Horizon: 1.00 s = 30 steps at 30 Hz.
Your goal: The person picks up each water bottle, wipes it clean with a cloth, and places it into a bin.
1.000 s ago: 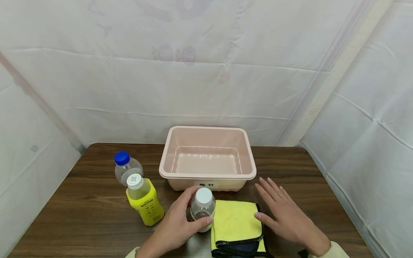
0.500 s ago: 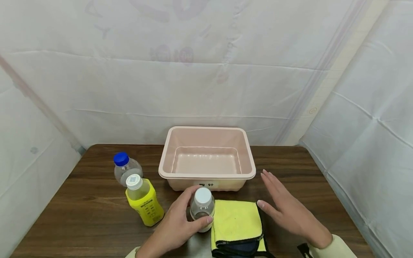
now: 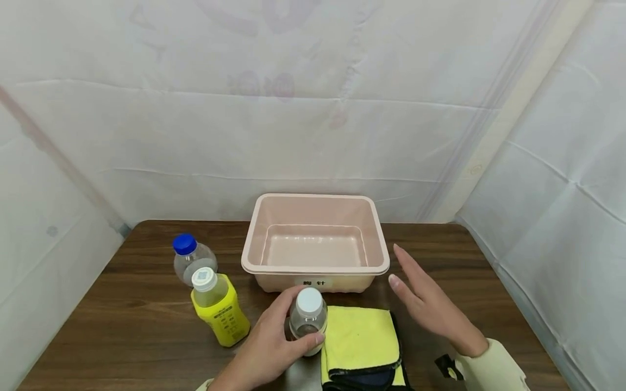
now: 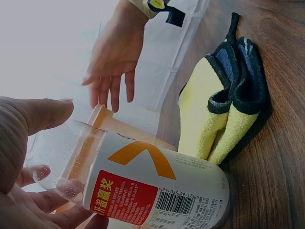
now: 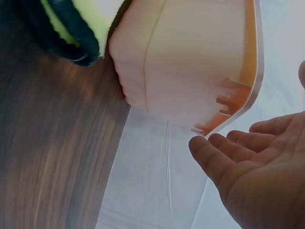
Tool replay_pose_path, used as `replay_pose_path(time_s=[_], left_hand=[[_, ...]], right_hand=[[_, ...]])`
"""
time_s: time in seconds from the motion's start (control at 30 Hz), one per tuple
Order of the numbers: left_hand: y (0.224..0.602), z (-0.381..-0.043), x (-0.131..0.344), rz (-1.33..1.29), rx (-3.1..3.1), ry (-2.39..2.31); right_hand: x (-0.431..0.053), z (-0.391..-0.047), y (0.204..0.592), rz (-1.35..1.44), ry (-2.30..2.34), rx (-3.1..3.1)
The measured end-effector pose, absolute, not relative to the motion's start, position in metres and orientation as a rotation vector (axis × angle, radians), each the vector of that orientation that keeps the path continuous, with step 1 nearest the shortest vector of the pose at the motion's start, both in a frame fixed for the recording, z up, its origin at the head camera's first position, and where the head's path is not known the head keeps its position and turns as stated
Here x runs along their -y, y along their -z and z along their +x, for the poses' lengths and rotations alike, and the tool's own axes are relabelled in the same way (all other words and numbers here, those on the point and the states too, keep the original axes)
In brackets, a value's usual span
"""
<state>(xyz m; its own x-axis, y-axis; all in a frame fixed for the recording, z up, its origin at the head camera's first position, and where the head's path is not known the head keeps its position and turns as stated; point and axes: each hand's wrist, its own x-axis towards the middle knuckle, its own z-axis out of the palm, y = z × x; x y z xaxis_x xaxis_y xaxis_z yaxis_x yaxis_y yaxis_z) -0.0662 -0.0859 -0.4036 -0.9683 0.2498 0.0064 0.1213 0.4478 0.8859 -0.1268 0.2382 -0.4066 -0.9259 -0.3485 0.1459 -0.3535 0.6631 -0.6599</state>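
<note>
My left hand (image 3: 271, 342) grips a clear plastic bottle (image 3: 309, 317) with a white cap, upright on the table in front of the basin. In the left wrist view the bottle's white label (image 4: 152, 181) shows a red patch, an orange mark and a barcode. My right hand (image 3: 432, 304) is held with fingers extended beside the right front corner of the pink plastic basin (image 3: 315, 270), holding nothing. In the right wrist view its fingertips (image 5: 198, 143) are right by the basin's rim. A folded yellow towel (image 3: 361, 338) with dark edging lies between the hands, touching the bottle in the head view.
On the left stand a yellow-wrapped bottle (image 3: 222, 312) with a white cap and, behind it, a clear bottle (image 3: 188, 263) with a blue cap. White sheeting (image 3: 303, 136) encloses the wooden table (image 3: 132, 309) at the back and sides.
My right hand has moved forward from beside the towel toward the basin's right front corner, turning onto its edge. The left hand and its bottle have stayed in place.
</note>
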Motion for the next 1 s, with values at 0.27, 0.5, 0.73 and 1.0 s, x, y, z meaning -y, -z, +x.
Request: replay_pose_path(time_s=[0.27,0.5,0.73,1.0], left_hand=[[0.403,-0.068,0.084,0.360,-2.595,-1.531],[0.402,-0.069,0.082,0.345,-2.657,-1.474],[0.401,-0.068,0.080,0.351,-2.713,-1.434],[0.401,-0.068,0.076,0.375,-2.795,-1.349]], right_hand=[[-0.234,-0.142,0.402,0.524,-1.250,2.822],[-0.232,-0.156,0.395,0.489,-1.353,2.819],[-0.231,-0.175,0.392,0.436,-1.485,2.830],[-0.229,-0.189,0.382,0.347,-1.608,2.825]])
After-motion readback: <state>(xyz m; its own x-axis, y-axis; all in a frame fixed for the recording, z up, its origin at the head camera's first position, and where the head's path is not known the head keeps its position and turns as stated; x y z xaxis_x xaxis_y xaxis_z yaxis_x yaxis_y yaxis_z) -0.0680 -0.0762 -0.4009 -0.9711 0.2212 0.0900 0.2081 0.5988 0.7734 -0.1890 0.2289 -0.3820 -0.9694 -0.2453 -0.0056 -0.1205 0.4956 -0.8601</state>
